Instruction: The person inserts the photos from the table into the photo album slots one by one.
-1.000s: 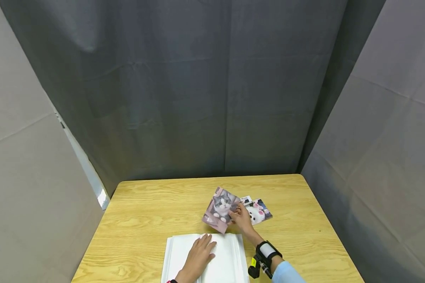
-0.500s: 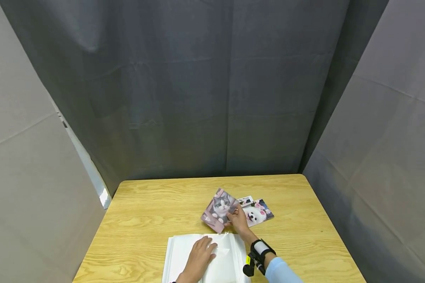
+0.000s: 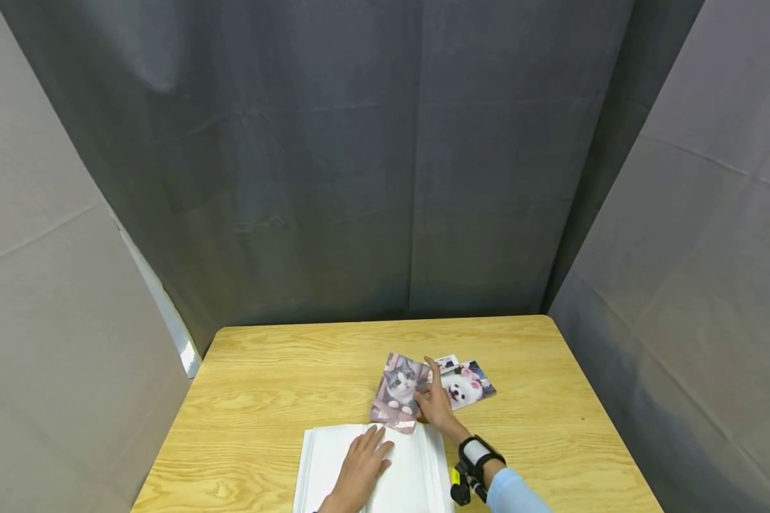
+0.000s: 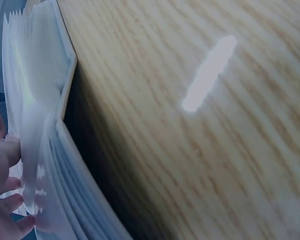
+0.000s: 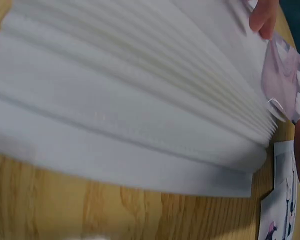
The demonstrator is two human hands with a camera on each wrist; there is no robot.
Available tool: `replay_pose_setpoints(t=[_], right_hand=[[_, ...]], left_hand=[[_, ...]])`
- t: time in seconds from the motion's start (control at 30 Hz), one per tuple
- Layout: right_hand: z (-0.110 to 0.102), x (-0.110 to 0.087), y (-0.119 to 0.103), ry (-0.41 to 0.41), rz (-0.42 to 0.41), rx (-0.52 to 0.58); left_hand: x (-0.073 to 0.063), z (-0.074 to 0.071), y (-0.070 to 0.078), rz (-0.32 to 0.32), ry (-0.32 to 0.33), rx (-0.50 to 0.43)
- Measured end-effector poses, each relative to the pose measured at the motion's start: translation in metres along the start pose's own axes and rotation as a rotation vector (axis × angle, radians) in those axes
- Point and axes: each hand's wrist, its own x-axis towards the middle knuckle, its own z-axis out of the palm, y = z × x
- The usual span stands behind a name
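1. Here we are at the open album (image 3: 326, 456), and the step in hand looks like feeding the cat photo (image 3: 398, 388) into a clear pocket on the right-hand page (image 3: 413, 474).
2. The right hand (image 3: 436, 410) grips the photo by its right side, thumb across the front, index finger sticking out straight.
3. And the left hand (image 3: 357, 467)? Fingers spread and relaxed, resting near the middle of the album, apparently steadying the pages.
4. Now look at that photo: its lower end overlaps the page's far edge, glossy film seemingly over it, while most of the picture is outside. How cleanly it sits in the opening, I can't tell.
5. The next move, I'd judge, calls for squaring the photo to the pocket and easing it toward the person, without buckling the film.
6. Waiting beyond the right hand on the wooden surface (image 3: 250, 385): a dog photo (image 3: 463, 390) and a smaller print (image 3: 448, 363), overlapping.
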Motion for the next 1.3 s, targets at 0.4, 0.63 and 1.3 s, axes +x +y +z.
replay_pose_setpoints(t=[0.4,0.63,1.3], right_hand=[[-0.009,0.003,0.002,-0.173,-0.095,-0.193],[-0.006,0.004,0.002,-0.286,-0.128,-0.2],[-0.001,-0.001,-0.008,-0.307,-0.162,-0.153]], left_hand=[[-0.006,0.007,-0.003,0.032,0.015,0.007],[-0.007,0.007,-0.003,0.028,0.017,-0.01],[-0.005,-0.001,0.003,-0.019,0.073,-0.179]])
